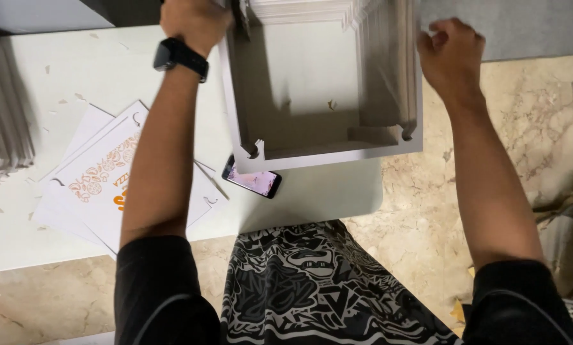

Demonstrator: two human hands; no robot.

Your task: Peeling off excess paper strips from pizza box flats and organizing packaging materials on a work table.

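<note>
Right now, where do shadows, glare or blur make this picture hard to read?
Head view: deep shadow fills the inside of the cardboard box; the phone screen glows bright and washed out; the left hand and right hand look slightly soft; no strong glare on the white table.

A white table [18,223] stands on a beige marble floor [427,223]; grey matting [529,25] lies beyond its far right corner.

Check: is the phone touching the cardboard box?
Cannot tell. In the head view the box's near edge overlaps the phone's top end, hiding where they would meet; no contact or gap shows.
</note>
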